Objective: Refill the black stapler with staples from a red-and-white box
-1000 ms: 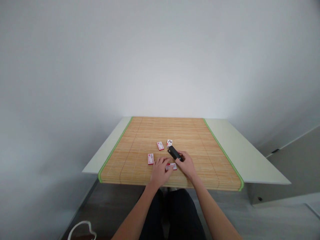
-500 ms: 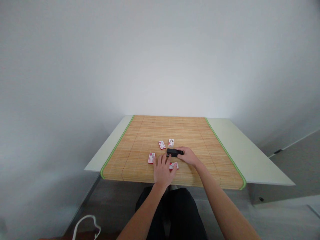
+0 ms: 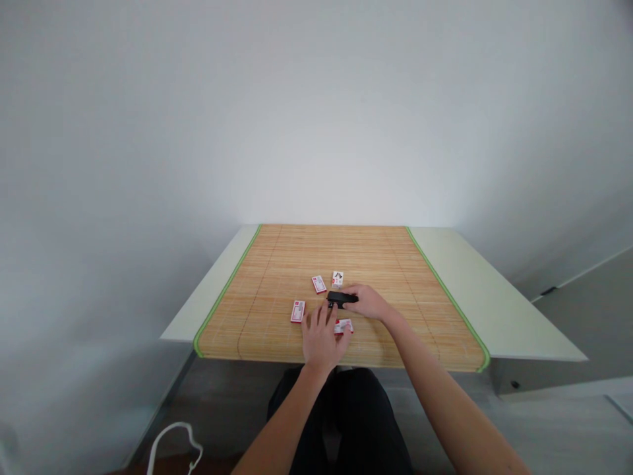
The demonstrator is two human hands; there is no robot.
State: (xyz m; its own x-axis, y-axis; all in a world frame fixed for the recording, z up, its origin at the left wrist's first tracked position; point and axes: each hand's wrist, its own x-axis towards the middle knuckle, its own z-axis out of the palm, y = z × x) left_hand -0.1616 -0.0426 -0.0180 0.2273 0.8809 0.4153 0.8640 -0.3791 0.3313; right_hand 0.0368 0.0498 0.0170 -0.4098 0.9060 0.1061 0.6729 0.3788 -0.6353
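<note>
Nearest the front edge of the bamboo mat [image 3: 277, 264], the left hand [image 3: 321, 338] is lying palm down, its forearm reaching straight in from below. Its grip is standing apart, fingers spread and holding nothing, with the fingertips just beside the nearest box [image 3: 343, 326], which is lying flat on the mat to their right. Just beyond that box, toward the mat's middle, the right hand [image 3: 368, 305] is reaching in from the right, its grip clamped on the black device [image 3: 341, 299], which is pointing left; whether the device is touching the mat cannot be told. Left of both hands, the left box [image 3: 297, 311] is lying flat. Farther up the mat, the middle box [image 3: 319, 284] and the far box [image 3: 337, 278] are sitting side by side. All four boxes are showing red-and-white labels whose print is too small to read. The mat is covering the middle of the pale counter [image 3: 469, 290].
</note>
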